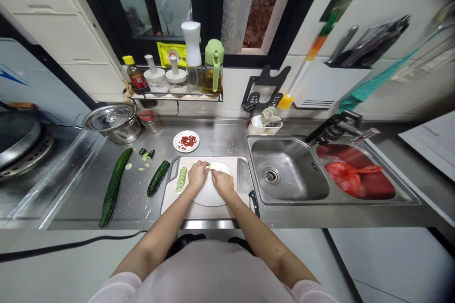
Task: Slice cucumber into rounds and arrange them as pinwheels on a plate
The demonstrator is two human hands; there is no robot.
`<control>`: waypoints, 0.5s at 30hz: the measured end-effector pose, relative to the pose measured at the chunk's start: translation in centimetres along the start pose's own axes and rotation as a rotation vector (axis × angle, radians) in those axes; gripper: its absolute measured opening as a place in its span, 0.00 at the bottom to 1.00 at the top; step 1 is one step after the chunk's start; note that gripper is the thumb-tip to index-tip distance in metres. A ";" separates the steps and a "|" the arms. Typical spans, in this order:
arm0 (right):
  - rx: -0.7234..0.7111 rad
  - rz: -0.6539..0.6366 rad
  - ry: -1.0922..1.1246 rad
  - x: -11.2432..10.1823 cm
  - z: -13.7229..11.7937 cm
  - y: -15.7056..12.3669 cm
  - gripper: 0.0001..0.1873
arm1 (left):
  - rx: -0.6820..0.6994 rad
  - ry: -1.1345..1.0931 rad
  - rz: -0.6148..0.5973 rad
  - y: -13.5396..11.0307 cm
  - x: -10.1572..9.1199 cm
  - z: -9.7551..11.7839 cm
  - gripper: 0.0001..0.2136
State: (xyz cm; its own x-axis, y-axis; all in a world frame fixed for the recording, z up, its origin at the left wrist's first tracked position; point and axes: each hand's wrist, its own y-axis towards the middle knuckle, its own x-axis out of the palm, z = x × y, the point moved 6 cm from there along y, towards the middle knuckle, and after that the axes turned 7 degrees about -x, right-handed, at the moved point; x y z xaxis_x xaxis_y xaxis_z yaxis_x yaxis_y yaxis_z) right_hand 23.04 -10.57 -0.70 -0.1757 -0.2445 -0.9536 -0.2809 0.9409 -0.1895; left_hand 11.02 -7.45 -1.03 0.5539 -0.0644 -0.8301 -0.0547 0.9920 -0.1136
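Pinched in the fingertips of the left hand [197, 175] is a small cucumber piece [209, 166], pale green and thin. It sits at the far edge of a white plate [209, 196]. The right hand [222, 182] is curled just beside it with its fingertips meeting the same piece, but I cannot tell whether they actually grip it. The plate rests on a cutting board [170, 199]. A neat row of cucumber slices [181, 180] lies overlapping on the board to the left of the hands, light green with darker rims. A cleaver [245, 181] lies along the board's right side, next to the sink [287, 184]. On the steel counter to the left lie a short cucumber [158, 178] and a long whole cucumber [114, 187].
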 end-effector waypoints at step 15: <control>0.005 -0.044 -0.097 -0.3 0.0 0.4 0.21 | 0.026 0.118 -0.006 0.1 -0.5 0.8 0.12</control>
State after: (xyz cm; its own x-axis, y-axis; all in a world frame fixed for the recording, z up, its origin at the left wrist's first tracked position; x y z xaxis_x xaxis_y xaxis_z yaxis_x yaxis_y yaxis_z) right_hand 23.01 -10.11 -0.53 -0.0709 -0.2620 -0.9625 -0.2814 0.9309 -0.2327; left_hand 11.44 -7.22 -0.16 0.4525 -0.0809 -0.8881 -0.0290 0.9940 -0.1053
